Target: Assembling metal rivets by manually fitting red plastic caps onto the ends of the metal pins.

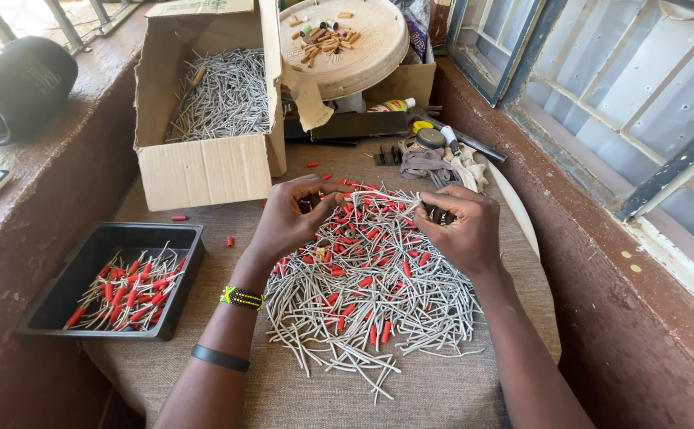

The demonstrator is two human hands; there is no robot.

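I see a heap of thin grey sticks (371,294), many capped with short red sleeves (365,281), spread over the burlap-covered table (442,389). Both hands work at its far edge. Left hand (291,218): fingers curled, pinching something small; I cannot tell what. Right hand (458,226): fingers closed round a small dark piece, mostly hidden. Left of the heap, a black tray (85,262) holds finished red-capped sticks. Behind it, an open cardboard box (204,171) full of bare grey sticks. Farther back, a round tan lid (363,59) carries brown bits.
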